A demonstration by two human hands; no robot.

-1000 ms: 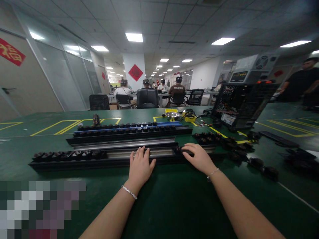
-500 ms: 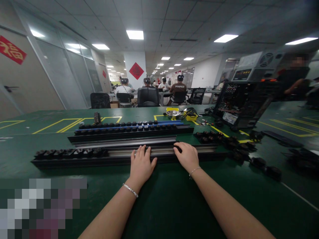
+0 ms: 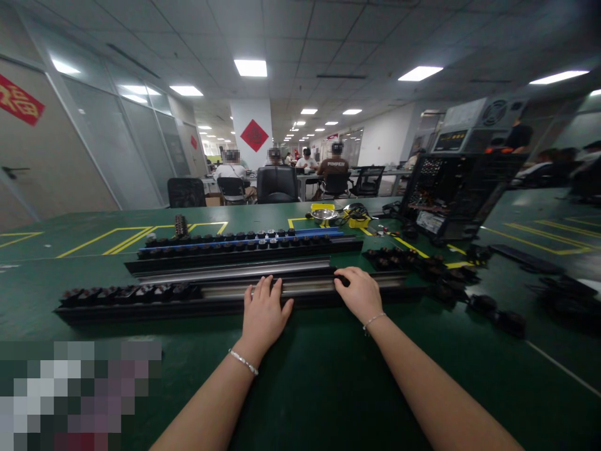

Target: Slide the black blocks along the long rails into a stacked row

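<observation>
A long black rail (image 3: 154, 312) with a metal inner channel (image 3: 225, 292) lies crosswise in front of me. A row of dark blocks (image 3: 126, 294) fills its left part. My left hand (image 3: 265, 313) rests on the rail near its middle, fingers stretched over the channel. Farther right, my right hand (image 3: 360, 294) is curled over the same rail. Between its thumb and fingers shows a small black part (image 3: 342, 280), mostly covered, its kind unclear. Just behind lies a second metal-lined rail (image 3: 235, 271).
Farther back, another rail (image 3: 244, 252) carries blocks and a blue strip (image 3: 319, 233). Loose black parts (image 3: 483, 304) lie at right. Behind them stand an open computer case (image 3: 462, 194), a metal bowl (image 3: 325, 215) and yellow trays (image 3: 357, 219). People sit at a far table.
My right hand has shifted slightly right along the rail. My left hand stays on the rail in much the same place. The view has turned slightly.
</observation>
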